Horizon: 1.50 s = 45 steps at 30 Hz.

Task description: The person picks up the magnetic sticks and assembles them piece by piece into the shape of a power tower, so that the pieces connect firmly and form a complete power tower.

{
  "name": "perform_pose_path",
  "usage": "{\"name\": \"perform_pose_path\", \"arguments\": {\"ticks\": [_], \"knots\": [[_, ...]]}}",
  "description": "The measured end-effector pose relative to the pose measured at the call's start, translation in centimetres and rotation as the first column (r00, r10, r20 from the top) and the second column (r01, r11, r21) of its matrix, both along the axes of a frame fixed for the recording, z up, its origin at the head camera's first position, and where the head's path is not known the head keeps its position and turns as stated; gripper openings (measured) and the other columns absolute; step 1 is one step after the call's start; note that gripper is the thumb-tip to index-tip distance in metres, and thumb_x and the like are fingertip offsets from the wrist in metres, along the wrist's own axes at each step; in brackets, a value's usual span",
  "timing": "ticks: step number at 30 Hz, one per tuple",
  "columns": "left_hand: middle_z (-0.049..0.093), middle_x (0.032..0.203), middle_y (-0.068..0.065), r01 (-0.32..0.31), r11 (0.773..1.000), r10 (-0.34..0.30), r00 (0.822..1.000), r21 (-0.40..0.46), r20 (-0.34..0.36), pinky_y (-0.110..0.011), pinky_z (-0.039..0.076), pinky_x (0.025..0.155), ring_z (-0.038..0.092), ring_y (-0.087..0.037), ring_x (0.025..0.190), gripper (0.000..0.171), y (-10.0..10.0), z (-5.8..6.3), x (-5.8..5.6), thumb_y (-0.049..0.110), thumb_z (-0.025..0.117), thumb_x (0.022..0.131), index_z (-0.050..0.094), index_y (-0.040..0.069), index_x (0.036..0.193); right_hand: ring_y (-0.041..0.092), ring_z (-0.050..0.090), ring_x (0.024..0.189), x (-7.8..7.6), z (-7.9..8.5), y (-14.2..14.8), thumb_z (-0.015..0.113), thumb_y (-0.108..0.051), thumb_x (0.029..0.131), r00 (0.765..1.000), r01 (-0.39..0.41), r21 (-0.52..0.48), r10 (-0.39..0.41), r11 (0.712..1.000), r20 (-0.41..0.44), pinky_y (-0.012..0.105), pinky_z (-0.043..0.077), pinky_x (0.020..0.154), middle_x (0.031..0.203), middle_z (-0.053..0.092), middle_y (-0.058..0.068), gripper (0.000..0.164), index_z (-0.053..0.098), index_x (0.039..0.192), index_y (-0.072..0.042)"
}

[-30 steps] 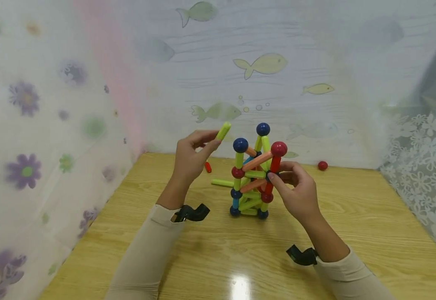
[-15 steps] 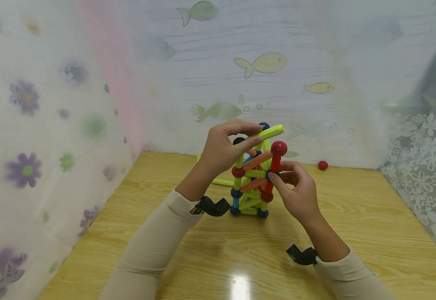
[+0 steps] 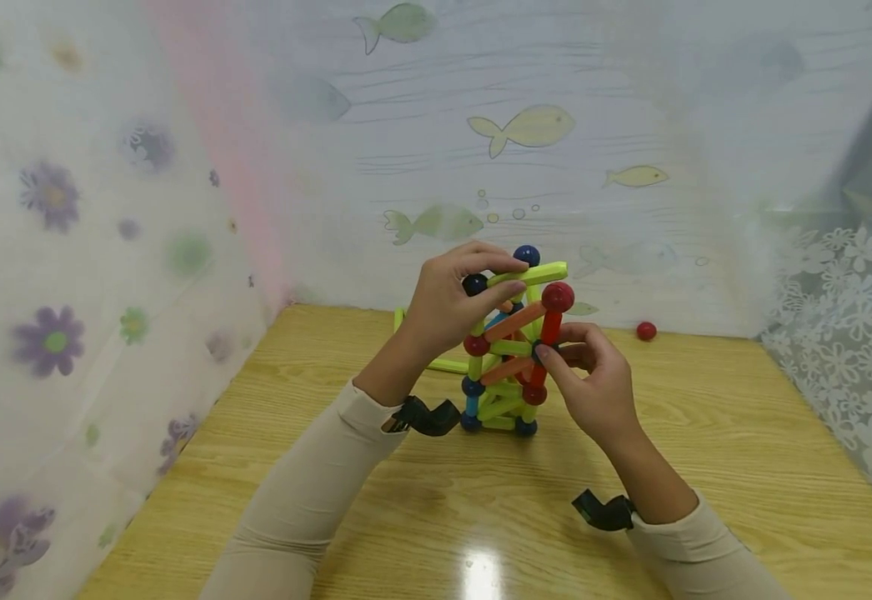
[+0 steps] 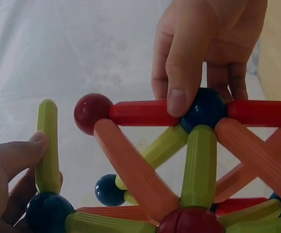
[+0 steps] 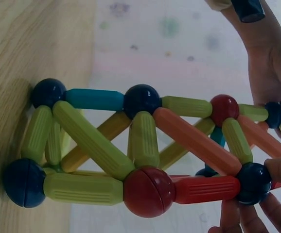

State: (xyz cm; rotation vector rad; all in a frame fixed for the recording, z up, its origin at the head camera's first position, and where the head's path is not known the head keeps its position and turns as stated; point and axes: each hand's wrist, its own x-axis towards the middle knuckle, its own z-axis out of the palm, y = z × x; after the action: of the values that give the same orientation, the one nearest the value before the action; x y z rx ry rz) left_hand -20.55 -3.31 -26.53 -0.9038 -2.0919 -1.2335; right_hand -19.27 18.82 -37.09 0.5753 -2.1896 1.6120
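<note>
A tower of coloured magnetic rods and balls (image 3: 473, 387) stands upright on the wooden table. My left hand (image 3: 443, 298) pinches a yellow-green magnetic rod (image 3: 552, 272) between thumb and fingers, above the tower's top left. In the left wrist view, the lower end of that rod (image 4: 47, 150) meets a dark blue ball (image 4: 50, 213); its other end is free. With thumb and fingers, my right hand (image 3: 599, 383) grips a dark blue ball (image 5: 255, 183) partway up the right side. A red ball (image 3: 558, 297) tops the red rods there. My left hand hides part of the tower's upper left.
Two yellow-green rods lie behind the tower's left side, one a flat rod (image 3: 448, 366), partly covered by my left arm. A loose red ball (image 3: 646, 331) rests near the table's back edge. Patterned sheets (image 3: 406, 125) enclose the back and sides.
My left hand has carried the yellow-green rod rightward to the tower's top left ball, and the rod has swung from steep to nearly level. The right hand keeps its hold on the tower.
</note>
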Motion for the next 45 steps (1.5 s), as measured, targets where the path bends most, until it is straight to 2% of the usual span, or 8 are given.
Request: {"name": "perform_pose_path", "arguments": {"ticks": [4, 9, 21, 24, 26, 31, 36, 45], "knots": [[0.073, 0.115, -0.002, 0.074, 0.995, -0.077, 0.996, 0.073, 0.044, -0.037, 0.058, 0.091, 0.07, -0.014, 0.098, 0.022, 0.2, -0.4, -0.6, 0.02, 0.075, 0.097, 0.079, 0.01, 0.116, 0.012, 0.071, 0.097, -0.3, 0.0, -0.3, 0.072, -0.025, 0.1, 1.0, 0.003, -0.003, -0.003, 1.0, 0.001, 0.018, 0.056, 0.089, 0.117, 0.067, 0.0, 0.032, 0.063, 0.127, -0.012], [0.072, 0.108, -0.009, 0.17, 0.955, -0.209, 0.967, 0.243, 0.145, -0.055, 0.061, 0.073, 0.069, -0.041, 0.08, 0.024, 0.6, -0.8, -1.3, 0.015, 0.069, 0.101, 0.073, 0.004, 0.122, 0.011, 0.071, 0.097, -0.6, -0.1, -0.7, 0.072, -0.024, 0.1, 1.0, 0.013, -0.007, -0.013, 1.0, -0.001, 0.019, 0.056, 0.087, 0.117, 0.067, 0.001, 0.031, 0.064, 0.126, -0.011], [0.064, 0.116, -0.031, 0.15, 0.885, -0.262, 0.943, 0.44, 0.206, -0.06, 0.06, 0.07, 0.064, -0.049, 0.106, 0.034, 0.5, -1.1, -2.1, 0.017, 0.055, 0.109, 0.063, 0.0, 0.136, 0.013, 0.071, 0.096, -0.9, -0.2, -1.2, 0.072, -0.025, 0.1, 0.999, 0.041, 0.004, -0.041, 0.999, 0.003, 0.019, 0.056, 0.087, 0.116, 0.068, 0.0, 0.032, 0.063, 0.127, -0.011], [0.063, 0.117, -0.029, 0.141, 0.898, -0.251, 0.942, 0.417, 0.222, -0.059, 0.06, 0.073, 0.064, -0.046, 0.106, 0.036, 0.4, -1.0, -1.9, 0.019, 0.052, 0.11, 0.061, 0.001, 0.14, 0.013, 0.071, 0.096, -0.9, -0.2, -1.2, 0.072, -0.026, 0.1, 0.999, 0.045, 0.007, -0.045, 0.999, 0.004, 0.019, 0.056, 0.087, 0.116, 0.068, 0.0, 0.032, 0.063, 0.127, -0.011], [0.065, 0.117, -0.024, 0.116, 0.926, -0.209, 0.95, 0.359, 0.232, -0.055, 0.062, 0.075, 0.066, -0.042, 0.103, 0.037, 0.3, -1.0, -1.7, 0.019, 0.055, 0.109, 0.06, 0.003, 0.142, 0.013, 0.071, 0.096, -0.8, -0.1, -1.2, 0.072, -0.026, 0.1, 0.999, 0.046, 0.011, -0.046, 0.999, 0.004, 0.019, 0.056, 0.087, 0.116, 0.068, 0.0, 0.032, 0.063, 0.127, -0.011], [0.072, 0.112, -0.008, -0.012, 0.985, -0.021, 0.982, 0.173, 0.188, -0.033, 0.062, 0.075, 0.074, -0.023, 0.088, 0.04, -0.2, -0.9, -1.0, 0.021, 0.066, 0.103, 0.062, 0.008, 0.141, 0.011, 0.071, 0.096, -0.8, -0.1, -1.3, 0.072, -0.024, 0.1, 0.999, 0.045, 0.015, -0.045, 0.999, -0.004, 0.019, 0.056, 0.086, 0.117, 0.068, 0.001, 0.032, 0.063, 0.128, -0.011], [0.076, 0.111, -0.006, -0.07, 0.992, 0.061, 0.994, 0.105, 0.085, -0.025, 0.061, 0.078, 0.074, -0.007, 0.088, 0.042, -0.5, -1.0, -1.0, 0.022, 0.069, 0.102, 0.064, 0.007, 0.14, 0.012, 0.071, 0.095, -0.8, -0.2, -1.2, 0.071, -0.025, 0.1, 0.999, 0.041, 0.01, -0.041, 0.999, -0.005, 0.019, 0.056, 0.086, 0.116, 0.067, 0.001, 0.032, 0.063, 0.127, -0.011], [0.077, 0.108, -0.009, -0.085, 0.993, 0.089, 0.995, 0.08, -0.052, -0.025, 0.06, 0.085, 0.077, -0.014, 0.079, 0.041, -0.5, -1.4, -1.3, 0.014, 0.071, 0.099, 0.064, 0.003, 0.138, 0.013, 0.071, 0.096, -0.8, -0.2, -1.2, 0.071, -0.027, 0.1, 0.999, 0.047, 0.016, -0.047, 0.999, 0.0, 0.02, 0.056, 0.085, 0.116, 0.067, -0.001, 0.033, 0.063, 0.128, -0.012]]}}
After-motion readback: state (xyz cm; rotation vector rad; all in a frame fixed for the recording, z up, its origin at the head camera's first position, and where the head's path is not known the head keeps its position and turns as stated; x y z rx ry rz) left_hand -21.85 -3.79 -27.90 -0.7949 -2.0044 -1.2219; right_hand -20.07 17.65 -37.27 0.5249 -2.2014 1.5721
